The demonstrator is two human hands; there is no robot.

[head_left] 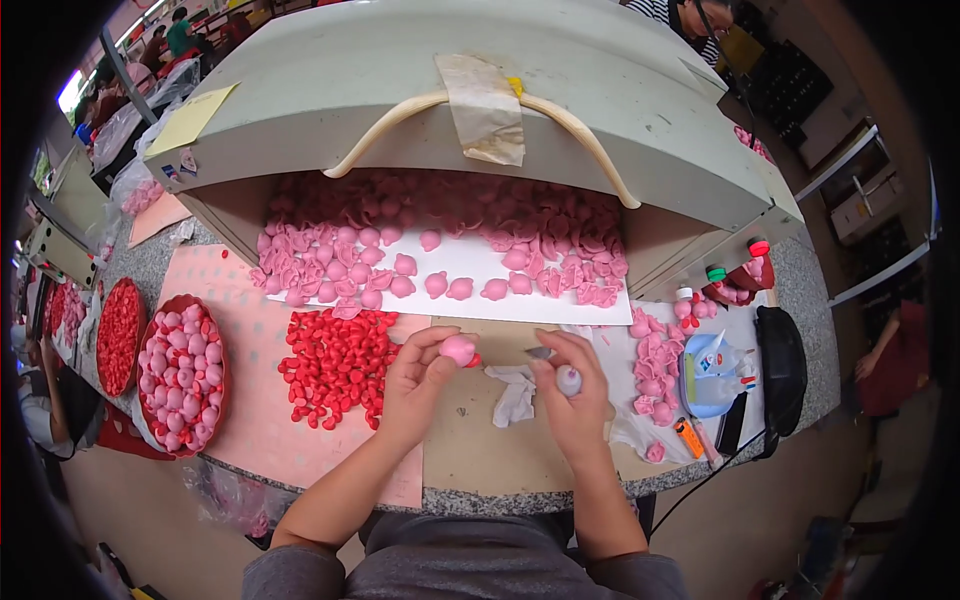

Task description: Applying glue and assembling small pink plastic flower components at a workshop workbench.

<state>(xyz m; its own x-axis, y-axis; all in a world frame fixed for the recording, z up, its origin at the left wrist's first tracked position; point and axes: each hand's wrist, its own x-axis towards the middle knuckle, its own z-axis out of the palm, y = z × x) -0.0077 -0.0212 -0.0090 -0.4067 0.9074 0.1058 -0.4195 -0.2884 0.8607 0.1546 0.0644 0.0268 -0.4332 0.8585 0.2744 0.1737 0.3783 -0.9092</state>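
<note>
Ball: I see 1 rounded matte-pink ball (458, 348) mid-frame at the left hand's (412, 385) fingertips, left of the right hand (580, 415).
Axis: short, slanting toward lower right; a glossy red piece (474, 360) points rightward.
Left: pinching the ball; nearer.
Right: gripping a white round-ended tool (568, 380); grey pointed tip (540, 352), attachment unclear.

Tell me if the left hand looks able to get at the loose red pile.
Probably yes: the red pile lies just beside the left hand, with nothing visible between, though that hand holds a pink ball.
</note>
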